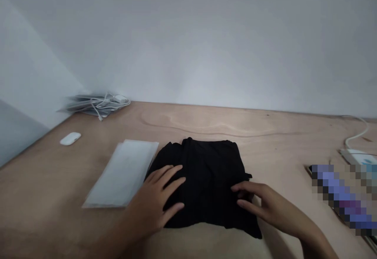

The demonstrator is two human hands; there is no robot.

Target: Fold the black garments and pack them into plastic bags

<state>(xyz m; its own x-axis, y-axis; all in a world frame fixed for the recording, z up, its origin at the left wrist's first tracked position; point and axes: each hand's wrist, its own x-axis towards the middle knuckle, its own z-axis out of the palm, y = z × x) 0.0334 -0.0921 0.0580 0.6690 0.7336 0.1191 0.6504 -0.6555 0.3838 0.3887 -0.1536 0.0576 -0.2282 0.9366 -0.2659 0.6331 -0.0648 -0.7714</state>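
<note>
A folded black cloth [210, 184] lies on the wooden table in the middle of the view. My left hand [165, 192] rests on its left part, palm down, with the fingers spread. At the cloth's right edge is my right hand [259, 202], its thumb and forefinger apart and its other fingers curled beneath; nothing shows between them. Left of the cloth, close to my left hand, lie thin translucent white sheets or bags [123, 174], stacked slightly askew.
A white earbud case [70, 138] sits at the left. Behind it, a white cable [110, 101] lies on grey packets [85, 105] by the wall. On the right are a blurred-out device [338, 192] and a white object [357, 157] with a cable.
</note>
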